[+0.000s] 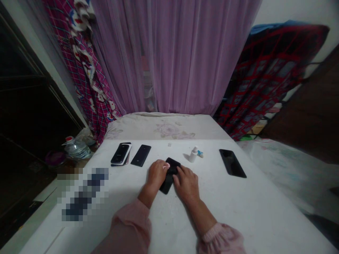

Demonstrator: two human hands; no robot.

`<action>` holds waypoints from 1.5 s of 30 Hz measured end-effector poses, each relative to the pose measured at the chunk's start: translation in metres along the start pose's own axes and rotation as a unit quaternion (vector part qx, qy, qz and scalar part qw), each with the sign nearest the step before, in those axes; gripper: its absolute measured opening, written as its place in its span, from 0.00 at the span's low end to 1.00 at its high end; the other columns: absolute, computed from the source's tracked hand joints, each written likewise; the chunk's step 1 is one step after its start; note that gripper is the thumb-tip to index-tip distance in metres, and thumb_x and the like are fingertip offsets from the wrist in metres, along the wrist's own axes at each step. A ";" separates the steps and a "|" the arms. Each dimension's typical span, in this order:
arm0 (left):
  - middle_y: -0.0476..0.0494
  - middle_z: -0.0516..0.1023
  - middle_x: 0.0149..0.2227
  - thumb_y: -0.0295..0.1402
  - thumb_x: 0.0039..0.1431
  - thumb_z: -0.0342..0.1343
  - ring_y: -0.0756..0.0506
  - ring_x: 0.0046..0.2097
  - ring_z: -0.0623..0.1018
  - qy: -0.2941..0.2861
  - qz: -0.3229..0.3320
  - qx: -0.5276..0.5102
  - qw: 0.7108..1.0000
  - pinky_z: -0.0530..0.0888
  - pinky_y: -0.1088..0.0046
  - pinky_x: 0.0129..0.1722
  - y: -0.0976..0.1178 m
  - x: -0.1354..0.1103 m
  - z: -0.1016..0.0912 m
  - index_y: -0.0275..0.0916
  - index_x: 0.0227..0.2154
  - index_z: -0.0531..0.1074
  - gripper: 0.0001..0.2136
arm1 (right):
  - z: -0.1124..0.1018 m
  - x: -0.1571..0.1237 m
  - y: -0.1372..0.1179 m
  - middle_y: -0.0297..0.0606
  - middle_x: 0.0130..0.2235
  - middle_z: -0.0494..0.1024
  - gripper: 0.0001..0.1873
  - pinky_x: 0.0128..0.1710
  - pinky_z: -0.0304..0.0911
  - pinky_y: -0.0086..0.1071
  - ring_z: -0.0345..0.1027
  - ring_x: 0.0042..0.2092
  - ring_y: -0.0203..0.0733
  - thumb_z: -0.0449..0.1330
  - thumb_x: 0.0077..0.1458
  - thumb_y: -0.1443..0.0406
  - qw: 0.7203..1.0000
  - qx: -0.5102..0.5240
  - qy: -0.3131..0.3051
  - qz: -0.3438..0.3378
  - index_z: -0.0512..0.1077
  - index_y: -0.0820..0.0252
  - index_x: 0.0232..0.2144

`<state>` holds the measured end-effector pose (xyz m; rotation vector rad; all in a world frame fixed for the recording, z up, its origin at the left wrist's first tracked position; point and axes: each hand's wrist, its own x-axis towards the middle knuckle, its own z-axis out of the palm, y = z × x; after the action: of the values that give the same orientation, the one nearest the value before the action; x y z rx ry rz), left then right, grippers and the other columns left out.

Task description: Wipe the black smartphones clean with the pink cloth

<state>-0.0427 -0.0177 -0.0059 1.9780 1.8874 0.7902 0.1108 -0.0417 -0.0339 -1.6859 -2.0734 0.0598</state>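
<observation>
While the left hand (156, 174) and right hand (186, 184) clamp a black smartphone (165, 187), their fingers (181, 170) lie together.

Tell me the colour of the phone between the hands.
Black phone, best seen in the head view.

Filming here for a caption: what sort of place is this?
Likely a bedroom in a home: a sheer purple curtain hangs behind floral-patterned bedding, with a pink checked cloth draped beside it.
</observation>
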 end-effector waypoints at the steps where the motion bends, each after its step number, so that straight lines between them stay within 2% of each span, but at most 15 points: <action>1: 0.45 0.80 0.40 0.27 0.59 0.57 0.46 0.44 0.77 0.000 0.007 -0.014 1.000 0.71 0.71 0.47 -0.002 -0.001 0.001 0.40 0.34 0.78 0.05 | 0.000 0.000 0.000 0.46 0.57 0.71 0.20 0.52 0.53 0.42 0.61 0.57 0.50 0.54 0.62 0.62 1.000 -0.002 -0.007 -0.001 0.69 0.61 0.55; 7: 0.44 0.79 0.50 0.26 0.56 0.58 0.43 0.52 0.76 -0.035 0.057 -0.090 0.994 0.70 0.66 0.55 -0.026 -0.009 -0.004 0.42 0.31 0.78 0.05 | 0.001 0.003 -0.001 0.47 0.59 0.70 0.22 0.52 0.54 0.45 0.59 0.59 0.51 0.50 0.63 0.63 1.000 -0.015 -0.027 0.002 0.68 0.62 0.57; 10: 0.45 0.79 0.51 0.28 0.57 0.58 0.43 0.51 0.77 -0.070 0.087 -0.093 0.989 0.70 0.66 0.54 -0.033 -0.008 -0.009 0.42 0.31 0.77 0.04 | 0.002 0.003 -0.001 0.48 0.59 0.69 0.22 0.52 0.54 0.46 0.59 0.59 0.52 0.49 0.63 0.63 0.999 -0.020 -0.027 -0.001 0.67 0.63 0.57; 20: 0.42 0.78 0.50 0.29 0.58 0.57 0.44 0.52 0.77 -0.083 0.115 -0.127 0.982 0.70 0.69 0.54 -0.032 0.026 -0.006 0.40 0.32 0.77 0.04 | 0.002 0.003 -0.001 0.47 0.59 0.69 0.22 0.52 0.54 0.44 0.59 0.59 0.52 0.50 0.63 0.63 0.999 -0.022 -0.026 -0.006 0.67 0.61 0.57; 27: 0.42 0.79 0.49 0.27 0.56 0.57 0.44 0.52 0.77 -0.083 0.097 -0.130 0.983 0.70 0.68 0.55 -0.030 0.041 0.000 0.40 0.31 0.78 0.05 | 0.001 0.003 -0.003 0.46 0.59 0.69 0.22 0.52 0.54 0.44 0.59 0.59 0.51 0.49 0.64 0.63 1.000 -0.020 -0.018 0.001 0.67 0.61 0.57; 31: 0.42 0.79 0.50 0.26 0.56 0.56 0.43 0.53 0.76 -0.094 0.103 -0.136 0.981 0.69 0.68 0.56 -0.030 0.035 -0.006 0.40 0.32 0.78 0.07 | 0.001 0.003 -0.002 0.46 0.59 0.70 0.21 0.51 0.53 0.44 0.60 0.59 0.51 0.49 0.64 0.63 0.999 -0.024 -0.021 -0.004 0.67 0.61 0.57; 40: 0.42 0.78 0.52 0.27 0.55 0.57 0.44 0.54 0.75 -0.131 0.126 -0.135 0.974 0.67 0.68 0.57 -0.040 0.005 -0.022 0.41 0.32 0.78 0.05 | 0.002 0.002 -0.002 0.46 0.60 0.69 0.22 0.52 0.53 0.45 0.59 0.59 0.51 0.49 0.64 0.63 1.000 -0.014 -0.020 -0.003 0.68 0.61 0.57; 45: 0.43 0.77 0.53 0.30 0.55 0.59 0.43 0.55 0.75 -0.161 0.136 -0.126 0.970 0.67 0.67 0.57 -0.040 0.002 -0.028 0.41 0.29 0.78 0.04 | -0.001 0.002 -0.004 0.47 0.59 0.70 0.22 0.52 0.54 0.45 0.59 0.59 0.52 0.49 0.63 0.63 1.000 -0.006 -0.023 -0.002 0.68 0.61 0.57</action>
<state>-0.0916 -0.0164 -0.0055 2.0763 1.2879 0.6857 0.1071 -0.0410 -0.0313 -1.7016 -2.1150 0.0848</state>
